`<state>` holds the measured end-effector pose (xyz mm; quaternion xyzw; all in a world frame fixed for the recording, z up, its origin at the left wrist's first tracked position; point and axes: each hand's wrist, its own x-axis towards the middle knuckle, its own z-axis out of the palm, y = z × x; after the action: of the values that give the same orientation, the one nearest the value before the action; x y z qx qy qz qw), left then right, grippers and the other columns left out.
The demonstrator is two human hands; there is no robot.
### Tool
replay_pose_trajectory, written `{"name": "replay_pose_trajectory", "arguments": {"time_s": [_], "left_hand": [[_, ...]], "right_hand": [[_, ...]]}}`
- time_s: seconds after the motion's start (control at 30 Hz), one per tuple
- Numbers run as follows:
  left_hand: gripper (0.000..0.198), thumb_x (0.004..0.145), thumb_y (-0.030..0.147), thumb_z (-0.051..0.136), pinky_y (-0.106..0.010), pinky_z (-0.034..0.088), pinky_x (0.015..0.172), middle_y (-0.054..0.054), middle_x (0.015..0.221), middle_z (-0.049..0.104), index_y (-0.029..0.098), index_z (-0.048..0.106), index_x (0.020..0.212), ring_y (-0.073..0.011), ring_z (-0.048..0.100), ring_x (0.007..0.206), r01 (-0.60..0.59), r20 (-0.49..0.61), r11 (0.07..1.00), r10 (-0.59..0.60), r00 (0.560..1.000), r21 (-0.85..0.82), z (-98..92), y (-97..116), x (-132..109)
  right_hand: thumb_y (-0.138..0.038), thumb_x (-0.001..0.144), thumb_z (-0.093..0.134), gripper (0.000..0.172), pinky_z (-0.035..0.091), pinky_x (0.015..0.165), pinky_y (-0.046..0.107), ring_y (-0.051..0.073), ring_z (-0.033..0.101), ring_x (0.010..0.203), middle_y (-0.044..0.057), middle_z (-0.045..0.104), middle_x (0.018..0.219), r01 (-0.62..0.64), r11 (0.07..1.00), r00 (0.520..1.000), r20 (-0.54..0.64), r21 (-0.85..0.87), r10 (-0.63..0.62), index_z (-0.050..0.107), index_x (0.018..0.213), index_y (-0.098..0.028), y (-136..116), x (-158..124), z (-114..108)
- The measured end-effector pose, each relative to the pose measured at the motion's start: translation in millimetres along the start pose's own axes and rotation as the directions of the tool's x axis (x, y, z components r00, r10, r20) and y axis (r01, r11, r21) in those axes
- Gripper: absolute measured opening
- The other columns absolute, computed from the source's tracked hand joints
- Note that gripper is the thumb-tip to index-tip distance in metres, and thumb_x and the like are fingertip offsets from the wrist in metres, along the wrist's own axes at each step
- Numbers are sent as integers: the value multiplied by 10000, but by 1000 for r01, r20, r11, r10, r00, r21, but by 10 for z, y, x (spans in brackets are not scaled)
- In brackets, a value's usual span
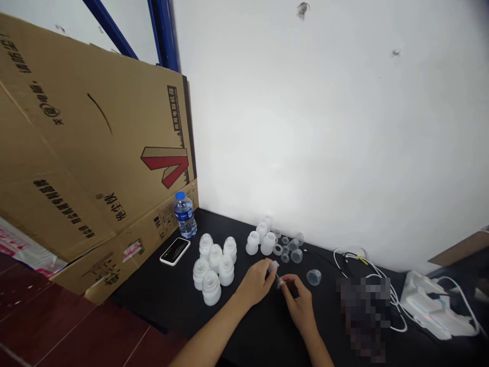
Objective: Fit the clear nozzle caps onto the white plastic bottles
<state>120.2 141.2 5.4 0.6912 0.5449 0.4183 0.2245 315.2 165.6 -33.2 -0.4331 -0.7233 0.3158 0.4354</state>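
My left hand (255, 282) and my right hand (299, 300) meet over the black table (160, 295), both pinched on a small clear plastic piece (274, 268) held between their fingertips. Left of my hands stands a cluster of several white plastic bottles (214, 267). Behind my hands are a few more white bottles (261, 237) and several small clear caps (290, 247). One clear cap (314, 277) lies alone just right of my right hand.
A large cardboard box (91, 153) leans at the left. A water bottle (185, 214) and a phone (174, 251) sit by it. White cables (362, 265) and a white device (431, 306) lie at the right. A white wall rises behind.
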Motion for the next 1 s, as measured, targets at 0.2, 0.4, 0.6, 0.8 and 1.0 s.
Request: {"name": "replay_pose_trajectory", "arguments": {"time_s": [0.2, 0.4, 0.6, 0.8, 1.0], "left_hand": [[218, 1095, 329, 462, -336, 537, 877, -55, 997, 720, 229, 654, 1070, -224, 688, 922, -60, 100, 995, 67, 993, -74, -22, 76, -40], [150, 1042, 288, 541, -329, 541, 882, -53, 1036, 713, 237, 639, 1144, -225, 687, 954, -107, 135, 988, 122, 983, -114, -29, 88, -72], [253, 965, 215, 591, -316, 547, 876, -44, 1073, 717, 256, 610, 1214, -218, 698, 951, -120, 178, 979, 149, 973, -163, -28, 116, -84], [189, 1044, 263, 492, -302, 530, 816, -36, 1028, 713, 252, 579, 1210, -210, 706, 911, -57, 194, 987, 86, 977, -148, -17, 124, -90], [308, 977, 189, 540, -301, 518, 789, -17, 1011, 735, 260, 504, 1274, -206, 716, 861, 31, 146, 983, -4, 989, -179, 24, 56, -69]], "right_hand": [[-582, 992, 657, 356, 584, 695, 326, 236, 709, 726, 53, 756, 842, -16, 999, 999, -48, -34, 14, 705, 967, -230, 81, 9, 17], [-660, 966, 634, 432, 553, 612, 312, 221, 664, 639, 29, 709, 745, -26, 997, 995, -94, -68, 20, 652, 877, -238, 54, 33, 5], [-618, 946, 672, 388, 530, 574, 300, 208, 641, 595, 5, 677, 704, -53, 994, 991, -131, -98, 40, 615, 849, -247, 100, 26, 21], [-583, 962, 691, 417, 575, 614, 313, 228, 702, 687, 61, 757, 900, -23, 999, 994, -108, -23, 20, 695, 1157, -215, 43, 43, 1], [-513, 1039, 630, 335, 586, 706, 327, 245, 715, 787, 80, 760, 970, 45, 999, 999, -25, -18, -46, 725, 1162, -216, -84, 25, -10]]}}
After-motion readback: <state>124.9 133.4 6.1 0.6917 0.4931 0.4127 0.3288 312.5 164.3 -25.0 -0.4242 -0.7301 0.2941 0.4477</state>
